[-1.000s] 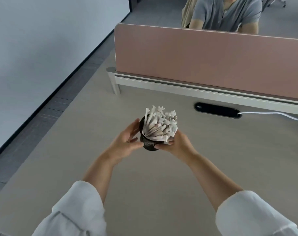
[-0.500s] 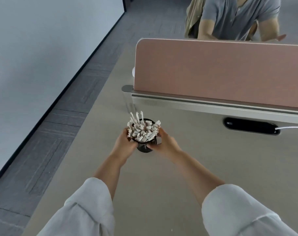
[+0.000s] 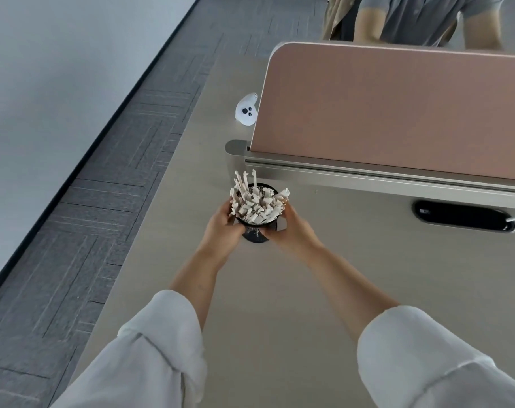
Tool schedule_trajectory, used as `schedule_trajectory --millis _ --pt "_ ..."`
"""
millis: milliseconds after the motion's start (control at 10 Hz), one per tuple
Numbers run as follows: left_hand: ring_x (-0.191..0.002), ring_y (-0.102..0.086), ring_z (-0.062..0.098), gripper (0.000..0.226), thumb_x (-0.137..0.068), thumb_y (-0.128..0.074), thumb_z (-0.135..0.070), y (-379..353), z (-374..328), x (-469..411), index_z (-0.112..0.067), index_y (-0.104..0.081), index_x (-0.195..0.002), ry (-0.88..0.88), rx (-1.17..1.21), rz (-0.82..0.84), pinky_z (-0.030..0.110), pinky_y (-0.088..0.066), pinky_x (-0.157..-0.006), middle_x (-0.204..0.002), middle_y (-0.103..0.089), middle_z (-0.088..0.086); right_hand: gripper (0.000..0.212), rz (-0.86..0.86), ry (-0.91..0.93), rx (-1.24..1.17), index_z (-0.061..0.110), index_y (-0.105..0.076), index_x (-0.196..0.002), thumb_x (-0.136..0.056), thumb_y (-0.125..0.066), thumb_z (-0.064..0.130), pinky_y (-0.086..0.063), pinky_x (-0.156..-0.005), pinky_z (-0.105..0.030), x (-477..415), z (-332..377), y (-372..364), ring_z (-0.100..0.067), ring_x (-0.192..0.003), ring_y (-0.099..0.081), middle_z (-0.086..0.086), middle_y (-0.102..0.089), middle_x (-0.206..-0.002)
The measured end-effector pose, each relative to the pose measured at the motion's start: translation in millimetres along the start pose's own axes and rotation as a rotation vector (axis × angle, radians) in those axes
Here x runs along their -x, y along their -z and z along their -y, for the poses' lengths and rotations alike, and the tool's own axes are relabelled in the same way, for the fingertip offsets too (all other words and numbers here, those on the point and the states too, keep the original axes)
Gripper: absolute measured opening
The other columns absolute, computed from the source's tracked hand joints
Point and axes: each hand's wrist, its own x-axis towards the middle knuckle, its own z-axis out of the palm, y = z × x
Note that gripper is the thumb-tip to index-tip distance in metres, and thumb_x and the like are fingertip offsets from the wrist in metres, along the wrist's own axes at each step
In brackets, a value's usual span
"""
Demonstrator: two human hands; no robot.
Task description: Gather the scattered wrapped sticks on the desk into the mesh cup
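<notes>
Left hand [image 3: 223, 228] and right hand [image 3: 290, 231] clasp the black mesh cup [image 3: 254, 232], full of white wrapped sticks [image 3: 256, 201], over the beige table [image 3: 280, 290].

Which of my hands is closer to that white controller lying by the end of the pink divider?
Left. Your left hand grips the mesh cup on the side below the white controller; your right hand holds the cup's other side, farther off.

Both arms are reaching forward, sleeves rolled, with the left hand [image 3: 221, 229] and right hand [image 3: 291, 232] cupping the mesh cup [image 3: 254, 232] from either side, fingers [image 3: 252, 227] curling around it.
</notes>
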Motion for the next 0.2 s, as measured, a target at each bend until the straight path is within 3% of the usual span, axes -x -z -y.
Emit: schedule_trajectory --millis 100,200 --pt "-0.131 -0.039 0.023 0.062 -0.075 -0.042 0.010 3 4 5 -0.014 -0.039 -0.132 0.046 -0.025 -0.041 0.043 -0.037 -0.105 -0.137 -0.048 0.008 0.078 0.027 -0.026 0.019 0.028 -0.021 -0.147 -0.083 -0.066 0.027 -0.048 -0.089 -0.032 7 -3 5 -0.029 -0.117 -0.058 0.000 -0.046 -0.146" --pt "-0.134 -0.033 0.018 0.060 -0.081 -0.044 0.006 17 6 19 -0.012 -0.030 -0.137 0.071 -0.135 -0.219 0.038 -0.031 -0.109 -0.146 -0.035 0.005 0.083 0.055 -0.065 0.004 0.026 -0.013 -0.149 -0.085 -0.066 0.028 -0.048 -0.082 -0.030 25 -7 22 -0.027 -0.115 -0.059 -0.002 -0.030 -0.154"
